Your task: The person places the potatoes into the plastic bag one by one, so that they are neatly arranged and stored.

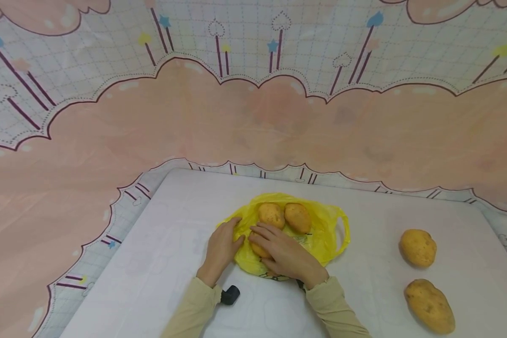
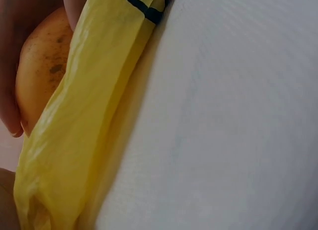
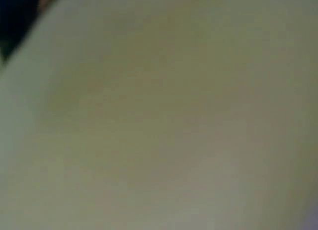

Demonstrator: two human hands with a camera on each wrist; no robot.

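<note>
A yellow plastic bag [image 1: 326, 234] lies spread on the white table, its loop handle toward the right. Inside it, near the far side, two potatoes rest side by side, one on the left [image 1: 271, 214] and one on the right [image 1: 297, 218]. My right hand [image 1: 288, 253] holds a third potato [image 1: 258, 249] over the bag's near part, fingers curved across its top. That potato [image 2: 44, 71] shows dark specks in the left wrist view, partly behind the bag's yellow edge. My left hand [image 1: 220, 248] grips the bag's left edge between thumb and fingers.
To the right on the table lie two more potatoes, a rounder one [image 1: 418, 248] and a longer one [image 1: 430, 306] nearer me. A black wrist device [image 1: 230, 295] sits by my left cuff. Behind the table hangs a patterned cloth [image 1: 245, 126]. The right wrist view is blurred.
</note>
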